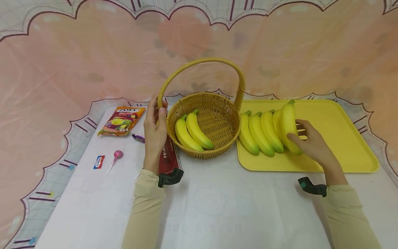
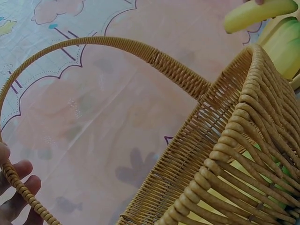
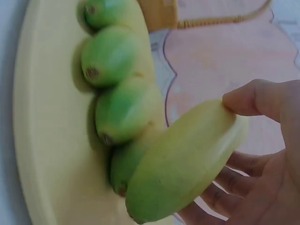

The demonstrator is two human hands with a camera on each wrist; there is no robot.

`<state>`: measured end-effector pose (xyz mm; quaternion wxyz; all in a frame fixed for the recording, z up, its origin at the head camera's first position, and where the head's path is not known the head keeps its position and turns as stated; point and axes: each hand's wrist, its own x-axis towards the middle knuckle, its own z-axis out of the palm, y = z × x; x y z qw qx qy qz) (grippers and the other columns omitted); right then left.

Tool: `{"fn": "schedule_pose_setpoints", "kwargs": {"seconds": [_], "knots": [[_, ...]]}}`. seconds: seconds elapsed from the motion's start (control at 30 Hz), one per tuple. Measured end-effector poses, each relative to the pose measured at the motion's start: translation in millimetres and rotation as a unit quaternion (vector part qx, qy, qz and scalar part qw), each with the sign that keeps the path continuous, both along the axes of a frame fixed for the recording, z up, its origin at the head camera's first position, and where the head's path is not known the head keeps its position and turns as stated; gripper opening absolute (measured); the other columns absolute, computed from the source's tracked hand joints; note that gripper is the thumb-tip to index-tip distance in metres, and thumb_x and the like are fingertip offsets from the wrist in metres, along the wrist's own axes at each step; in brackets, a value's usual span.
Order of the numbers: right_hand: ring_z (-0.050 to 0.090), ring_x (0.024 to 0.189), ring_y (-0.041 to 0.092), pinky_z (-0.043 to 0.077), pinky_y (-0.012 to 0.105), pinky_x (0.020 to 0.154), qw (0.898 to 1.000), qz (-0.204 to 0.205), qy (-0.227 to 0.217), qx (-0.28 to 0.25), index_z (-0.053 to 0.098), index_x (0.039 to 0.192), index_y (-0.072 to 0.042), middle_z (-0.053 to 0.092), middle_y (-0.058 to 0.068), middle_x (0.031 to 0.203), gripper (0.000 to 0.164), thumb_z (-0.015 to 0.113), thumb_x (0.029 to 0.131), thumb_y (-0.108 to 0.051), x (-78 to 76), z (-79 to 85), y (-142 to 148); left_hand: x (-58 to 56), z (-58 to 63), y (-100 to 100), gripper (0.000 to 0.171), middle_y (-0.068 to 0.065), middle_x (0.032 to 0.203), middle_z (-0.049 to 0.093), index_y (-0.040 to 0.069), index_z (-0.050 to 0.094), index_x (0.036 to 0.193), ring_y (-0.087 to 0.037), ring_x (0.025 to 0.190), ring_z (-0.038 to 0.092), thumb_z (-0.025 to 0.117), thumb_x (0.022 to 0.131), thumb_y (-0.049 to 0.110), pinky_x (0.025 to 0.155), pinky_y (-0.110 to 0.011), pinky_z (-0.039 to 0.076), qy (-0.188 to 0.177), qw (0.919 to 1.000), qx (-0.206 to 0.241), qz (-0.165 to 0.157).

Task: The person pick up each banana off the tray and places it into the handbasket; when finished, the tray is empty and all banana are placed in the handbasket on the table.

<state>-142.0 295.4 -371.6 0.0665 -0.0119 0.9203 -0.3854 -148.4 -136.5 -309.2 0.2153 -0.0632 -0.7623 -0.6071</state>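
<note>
A wicker basket [image 1: 203,155] with a tall arched handle stands in the middle of the table, two yellow bananas [image 1: 199,133] lying in its left half. My left hand [image 1: 154,129] holds the left side of the handle; in the left wrist view its fingers [image 2: 32,183] curl round the wicker. Over the yellow tray [image 1: 337,138] at the right, my right hand [image 1: 312,142] holds a banana [image 1: 289,122] between thumb and fingers. That banana [image 3: 183,159] is tilted up beside a row of several bananas [image 3: 119,110] with green tips, lying on the tray's left part.
Left of the basket lie an orange candy bag [image 1: 122,121], a purple wrapped sweet [image 1: 138,138], a pink lollipop [image 1: 117,155] and a small red-and-blue packet [image 1: 98,162]. A dark red packet [image 1: 169,159] lies partly under my left wrist. A patterned cloth [image 1: 124,62] hangs behind.
</note>
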Motion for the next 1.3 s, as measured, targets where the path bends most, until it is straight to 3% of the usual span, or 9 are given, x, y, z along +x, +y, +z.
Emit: {"fn": "schedule_pose_setpoints", "kwargs": {"seconds": [0.33, 0.57, 0.83, 1.13, 1.3], "knots": [[0.045, 0.118, 0.042, 0.046, 0.057, 0.091, 0.998, 0.061, 0.023, -0.002, 0.022, 0.147, -0.002, 0.040, 0.024, 0.135, 0.070, 0.054, 0.095, -0.038, 11.3, -0.4, -32.6, -1.9, 3.1, 0.8, 0.041, -0.021, 0.122, 0.054, 0.005, 0.039, 0.141, -0.023, 0.116, 0.053, 0.041, 0.101, 0.011, 0.108, -0.033, 0.041, 0.001, 1.0000, -0.006, 0.002], [0.047, 0.119, 0.040, 0.046, 0.056, 0.093, 0.995, 0.098, 0.021, -0.011, 0.024, 0.146, -0.004, 0.043, 0.022, 0.134, 0.069, 0.056, 0.094, -0.037, 20.0, 8.4, -60.2, -3.7, 3.1, 1.8, 0.041, -0.023, 0.122, 0.054, 0.004, 0.039, 0.141, -0.025, 0.116, 0.052, 0.041, 0.101, 0.010, 0.107, -0.034, 0.041, 0.008, 1.0000, -0.003, -0.004], [0.052, 0.110, 0.029, 0.048, 0.047, 0.090, 0.989, 0.132, 0.066, 0.006, 0.036, 0.142, -0.005, 0.052, 0.015, 0.127, 0.064, 0.060, 0.092, -0.036, 22.5, 10.8, -89.3, -3.9, 5.0, 1.9, 0.041, -0.023, 0.122, 0.054, 0.004, 0.039, 0.141, -0.024, 0.116, 0.052, 0.040, 0.101, 0.010, 0.107, -0.035, 0.041, 0.006, 1.0000, -0.006, -0.001], [0.051, 0.094, 0.021, 0.044, 0.035, 0.077, 0.986, 0.136, 0.095, 0.030, 0.042, 0.141, -0.010, 0.055, 0.006, 0.117, 0.062, 0.056, 0.092, -0.044, 12.5, 20.8, -123.9, -2.9, 6.7, 0.8, 0.042, -0.023, 0.122, 0.053, 0.005, 0.038, 0.142, -0.030, 0.118, 0.052, 0.041, 0.101, 0.010, 0.107, -0.036, 0.041, 0.000, 1.0000, 0.001, -0.002], [0.050, 0.090, 0.020, 0.043, 0.032, 0.073, 0.986, 0.140, 0.090, 0.026, 0.042, 0.142, -0.011, 0.054, 0.005, 0.120, 0.063, 0.056, 0.091, -0.046, -0.2, 27.5, -144.6, -2.7, 5.0, 0.8, 0.042, -0.022, 0.123, 0.053, 0.006, 0.037, 0.143, -0.025, 0.116, 0.052, 0.041, 0.101, 0.011, 0.107, -0.034, 0.041, -0.013, 0.9999, 0.001, 0.000]]}}
